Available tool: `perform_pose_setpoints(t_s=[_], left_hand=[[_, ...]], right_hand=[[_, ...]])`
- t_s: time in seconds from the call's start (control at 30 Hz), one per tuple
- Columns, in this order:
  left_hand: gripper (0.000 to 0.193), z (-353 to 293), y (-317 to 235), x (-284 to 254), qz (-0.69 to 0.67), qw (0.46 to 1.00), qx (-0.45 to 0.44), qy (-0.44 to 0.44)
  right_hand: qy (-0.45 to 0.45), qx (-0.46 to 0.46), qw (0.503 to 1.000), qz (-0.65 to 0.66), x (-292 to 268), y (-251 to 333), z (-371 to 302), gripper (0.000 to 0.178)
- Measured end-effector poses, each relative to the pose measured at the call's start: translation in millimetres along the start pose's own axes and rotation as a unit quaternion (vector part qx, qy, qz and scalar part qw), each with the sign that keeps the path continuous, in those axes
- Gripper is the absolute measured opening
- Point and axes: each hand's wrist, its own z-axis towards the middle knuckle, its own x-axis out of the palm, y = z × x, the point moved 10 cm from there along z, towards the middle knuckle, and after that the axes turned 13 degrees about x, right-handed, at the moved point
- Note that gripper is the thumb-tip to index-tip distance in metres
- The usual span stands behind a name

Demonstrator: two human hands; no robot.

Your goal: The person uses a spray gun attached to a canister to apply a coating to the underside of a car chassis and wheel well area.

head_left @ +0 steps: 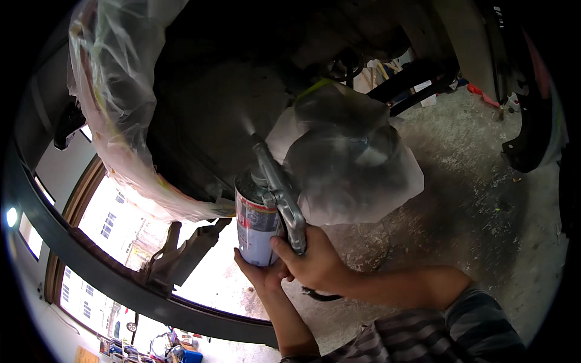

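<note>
A metal spray gun (272, 172) with a labelled can (257, 233) fixed under it points up into the dark wheel arch (206, 115) of a raised vehicle. Pale mist leaves its nozzle. My right hand (319, 259) is wrapped round the gun's handle, thumb toward the can. Below, my left hand (266, 275) cups the can's base and bears it from underneath. Clear plastic film (124, 91) covers the body around the arch's left edge. Just right of the gun, a grey-dusted plastic cover (357, 169) hangs over what looks like the wheel hub; the part itself is hidden.
A dark curved beam (127, 278) runs along the lower left, with a bracket (187, 254) on it. Dark body parts (526, 133) hang at the right. The concrete floor (448, 175) is speckled and darkly stained. Shelves and a blue box (190, 355) stand far lower left.
</note>
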Motion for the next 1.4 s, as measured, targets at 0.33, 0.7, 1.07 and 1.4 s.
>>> perform_pose_setpoints(t_s=[0.33,0.7,1.07,1.4], left_hand=[[0.075,53,5,-4,-0.151,0.977,-0.112,0.102],[0.076,10,68,-139,-0.072,0.98,-0.162,0.086],[0.078,-154,163,-86,-0.228,0.82,-0.507,0.136],[0.075,-246,247,7,-0.287,0.713,-0.617,0.167]], right_hand=[[-0.075,-0.081,0.993,-0.038,54,10,11,0.02],[-0.196,-0.06,0.948,-0.244,90,-115,-50,0.031],[-0.447,0.045,0.862,-0.233,58,-108,-183,0.028],[-0.547,-0.017,0.809,-0.214,-33,-68,-252,0.028]])
